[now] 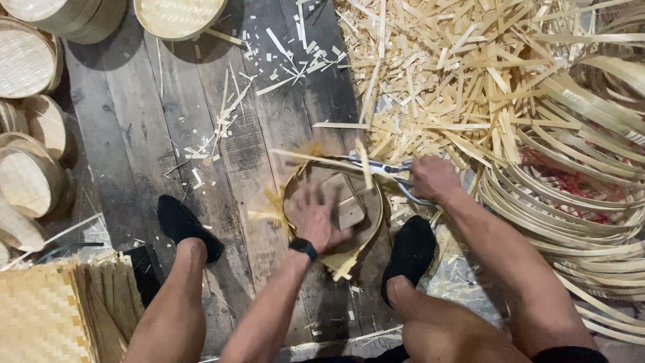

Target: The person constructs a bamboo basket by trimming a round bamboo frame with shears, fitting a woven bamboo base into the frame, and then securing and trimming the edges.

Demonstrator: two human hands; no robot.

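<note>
Round bamboo hoop basket [332, 202], pale and shallow, with loose strip ends sticking out at its rim. Sat on the dark wooden plank floor [141, 128], between two feet in black shoes [181, 225]. Pressed down from above by the left hand [316, 218], fingers spread flat and open, a bit blurred. Black watch [304, 246] worn on that wrist.

Metal scissors [390, 173], silver with long thin blades, gripped in the right hand [433, 178]. Fingers curled tight through the handles. Blades laid across the top rim of the basket, touching a thin pale bamboo strip [366, 165] there. Open or shut blades: too hard to tell.

Bare knees and legs at the bottom, on both sides of the basket.

Big heap of cut bamboo scraps [437, 74], light yellow, piled just behind the right hand. Stack of long curved bamboo bands [571, 202] to the right of it, with something red [564, 178] peeking through underneath.

Small chips scattered over the planks near the top middle. Finished round woven baskets [27, 60] lined up along the left edge, and more at the top. Flat woven bamboo mat [40, 316], golden, in the bottom left corner.
</note>
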